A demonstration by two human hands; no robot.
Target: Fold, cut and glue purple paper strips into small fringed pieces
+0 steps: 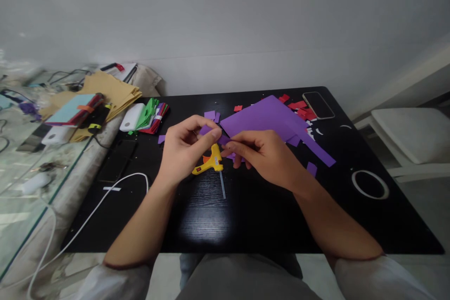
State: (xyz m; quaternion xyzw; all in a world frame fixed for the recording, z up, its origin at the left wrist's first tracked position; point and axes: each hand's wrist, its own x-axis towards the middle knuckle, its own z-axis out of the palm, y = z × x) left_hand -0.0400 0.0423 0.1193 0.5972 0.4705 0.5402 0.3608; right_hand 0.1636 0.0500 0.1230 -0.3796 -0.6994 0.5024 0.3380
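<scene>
Between my two hands is a small strip of purple paper (222,139), held above the table. My left hand (186,147) pinches its left end between thumb and fingers. The fingertips of my right hand (265,152) are closed at its other end. Just below them lies a yellow glue gun (213,160), with a clear glue stick (222,185) poking out of its back toward me. A large purple sheet (265,117) lies behind my right hand, and a long purple strip (319,150) reaches out to its right. Small purple pieces (210,115) lie behind my left hand.
Red paper scraps (305,111) and a phone (318,105) are at the back right, a white ring (370,184) at the right. Folded green paper (148,113) lies back left, near a white cable (135,176). A cluttered glass table (21,159) adjoins on the left.
</scene>
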